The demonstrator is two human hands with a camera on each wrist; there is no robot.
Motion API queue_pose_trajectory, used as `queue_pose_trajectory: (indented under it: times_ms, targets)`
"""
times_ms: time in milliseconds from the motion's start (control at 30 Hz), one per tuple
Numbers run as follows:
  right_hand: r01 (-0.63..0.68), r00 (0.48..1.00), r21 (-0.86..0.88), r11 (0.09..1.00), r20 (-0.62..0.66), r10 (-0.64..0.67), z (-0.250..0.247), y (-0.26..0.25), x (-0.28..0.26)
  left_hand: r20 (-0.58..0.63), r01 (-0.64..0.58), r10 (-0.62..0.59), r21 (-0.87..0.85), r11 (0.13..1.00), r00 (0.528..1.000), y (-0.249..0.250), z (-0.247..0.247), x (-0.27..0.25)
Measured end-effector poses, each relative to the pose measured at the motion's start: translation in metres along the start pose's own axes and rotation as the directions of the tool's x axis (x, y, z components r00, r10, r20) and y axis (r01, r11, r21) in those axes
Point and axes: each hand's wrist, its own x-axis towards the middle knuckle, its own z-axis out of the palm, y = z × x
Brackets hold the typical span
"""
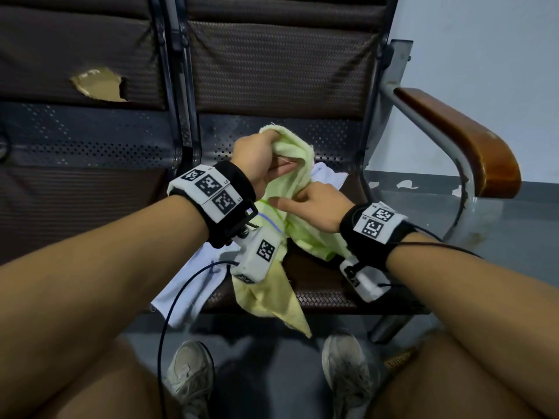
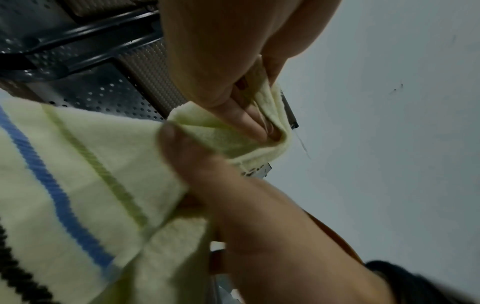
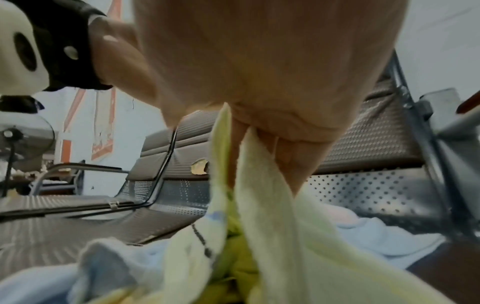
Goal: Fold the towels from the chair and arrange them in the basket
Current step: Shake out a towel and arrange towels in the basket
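A pair of worn grey sneakers (image 1: 266, 376) stood on the grey floor (image 1: 514, 225) near the bottom edge. To the far left a neighbouring seat's backrest (image 1: 75, 55) had a torn patch (image 1: 98, 85) — pale padding showed through. A pale wall (image 1: 484, 40) rose at far right, and a standing fan (image 3: 15, 139) stood far left.

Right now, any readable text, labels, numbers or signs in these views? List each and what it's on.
Nothing reads clearly enough to quote.
left wristband: square black-and-white codes; tiny corner characters, too small to read.
right wristband: same codes; characters too small to read.
wall sign, orange and white: blurred, unreadable.
yellow towel: stripes only, no lettering visible.
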Motion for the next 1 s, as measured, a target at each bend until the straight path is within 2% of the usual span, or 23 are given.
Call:
queue_pose_trajectory:
  times_ms: [67, 133, 233, 300, 367, 433, 500, 567, 600, 667, 733, 800, 867, 933, 1000]
  targets:
    - [-0.021, 1.000, -0.017, 1.000, 0.017, 0.021, 0.008, -0.009, 0.004, 0.039, -0.009, 0.009, 0.006, 1.000, 0.999, 0.000, 0.002, -0.003]
    - [-0.054, 0.999, -0.023, 0.998, -0.003, 0.054, 0.009, -0.008, 0.009, 0.001, -0.057, 0.057, 0.036, 0.998, 0.998, 0.001, -0.002, -0.002]
    - [-0.091, 0.974, 0.215, 0.972, -0.184, 0.132, -0.006, 0.003, 0.015, -0.170, -0.103, 0.116, 0.085, 0.991, 0.979, 0.009, -0.024, 0.008]
    - [-0.040, 0.928, 0.392, 0.919, -0.326, 0.179, -0.019, 0.006, 0.017, -0.238, -0.061, 0.094, 0.140, 0.988, 0.967, 0.011, -0.042, 0.015]
    - [0.054, 0.893, 0.419, 0.906, -0.427, 0.144, -0.025, 0.006, 0.016, -0.275, -0.009, 0.074, 0.230, 0.973, 0.959, 0.009, -0.054, 0.020]
    - [0.143, 0.884, 0.268, 0.953, -0.468, -0.001, -0.027, 0.006, 0.013, -0.336, 0.024, 0.090, 0.320, 0.947, 0.938, 0.007, -0.062, 0.025]
    - [0.201, 0.895, 0.105, 0.974, -0.424, -0.139, -0.027, 0.013, 0.011, -0.349, 0.020, 0.138, 0.414, 0.910, 0.927, 0.008, -0.069, 0.028]
    - [0.223, 0.909, 0.029, 0.974, -0.366, -0.197, -0.025, 0.023, 0.011, -0.307, -0.014, 0.189, 0.492, 0.870, 0.933, 0.009, -0.074, 0.028]
    - [0.226, 0.912, 0.002, 0.974, -0.352, -0.210, -0.025, 0.028, 0.011, -0.279, -0.039, 0.199, 0.490, 0.871, 0.940, 0.009, -0.076, 0.028]
    - [0.202, 0.929, -0.078, 0.976, -0.301, -0.216, -0.024, 0.036, 0.011, -0.215, -0.030, 0.115, 0.361, 0.932, 0.970, 0.006, -0.079, 0.025]
    - [0.138, 0.962, -0.242, 0.960, -0.198, -0.188, -0.022, 0.043, 0.012, -0.135, 0.010, 0.021, 0.226, 0.974, 0.991, 0.007, -0.080, 0.021]
    - [0.047, 0.993, -0.353, 0.934, -0.084, -0.082, -0.020, 0.053, 0.010, -0.129, -0.004, 0.024, 0.152, 0.988, 0.991, 0.010, -0.082, 0.021]
    - [-0.013, 1.000, -0.377, 0.926, -0.001, 0.013, -0.018, 0.063, 0.007, -0.178, -0.028, 0.058, 0.169, 0.985, 0.982, 0.012, -0.084, 0.021]
    - [-0.042, 0.999, -0.337, 0.940, 0.000, 0.045, -0.019, 0.068, 0.004, -0.205, 0.001, 0.048, 0.234, 0.972, 0.978, 0.009, -0.086, 0.022]
    - [-0.042, 0.996, -0.260, 0.965, -0.083, 0.021, -0.023, 0.069, 0.003, -0.229, 0.042, 0.027, 0.292, 0.956, 0.973, 0.003, -0.088, 0.025]
